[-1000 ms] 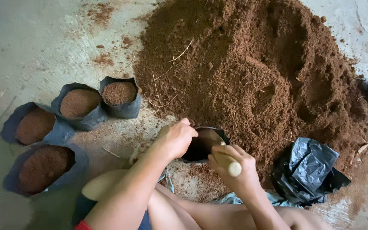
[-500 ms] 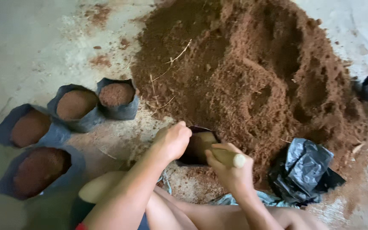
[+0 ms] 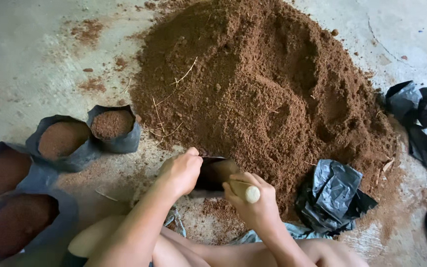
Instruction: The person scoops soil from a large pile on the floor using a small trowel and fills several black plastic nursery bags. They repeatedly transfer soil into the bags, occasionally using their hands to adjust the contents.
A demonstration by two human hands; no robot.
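The left hand (image 3: 181, 170) gripped the rim of a small black grow bag (image 3: 212, 173) at the near foot of the big brown soil heap (image 3: 263, 94), holding its mouth open, while the right hand (image 3: 253, 200) was closed round the pale wooden handle (image 3: 245, 192) of a tool whose working end was hidden inside the bag. The bag looked soft and thin, so the likeliest slip, as I judged it, was the rim folding shut or sliding out of the left hand, spilling soil onto the concrete floor (image 3: 35, 59). A hard push with the tool might also have torn the plastic. Loose soil from the slope just above could have slumped over the bag. Left of the heap stood four filled bags (image 3: 112, 128), close together. A crumpled pile of empty bags (image 3: 332, 195) lay at the heap's near right edge.
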